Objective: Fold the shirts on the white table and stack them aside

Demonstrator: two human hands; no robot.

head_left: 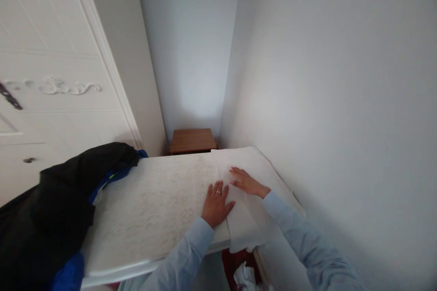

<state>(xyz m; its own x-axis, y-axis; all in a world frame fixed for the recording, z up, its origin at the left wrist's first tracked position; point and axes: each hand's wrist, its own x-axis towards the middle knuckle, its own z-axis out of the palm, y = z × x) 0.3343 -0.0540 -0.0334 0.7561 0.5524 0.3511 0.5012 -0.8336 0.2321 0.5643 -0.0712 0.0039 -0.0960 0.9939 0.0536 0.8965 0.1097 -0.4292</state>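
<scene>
Two bare hands, left (pixel 215 204) and right (pixel 248 182), lie slightly apart, fingers spread, on one smooth white cloth (pixel 251 218).

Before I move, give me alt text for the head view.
A person's left hand lies open at the edge of a white cloth and the right hand on it, over a pale patterned surface. Black and blue fabric is heaped at left.

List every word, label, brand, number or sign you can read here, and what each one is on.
There is no readable text.
Black and blue fabric: one small yellow-green mark, too small to tell if it is lettering.
White cabinet: raised scrollwork, no letters.
White cloth under the hands: no writing visible.
</scene>
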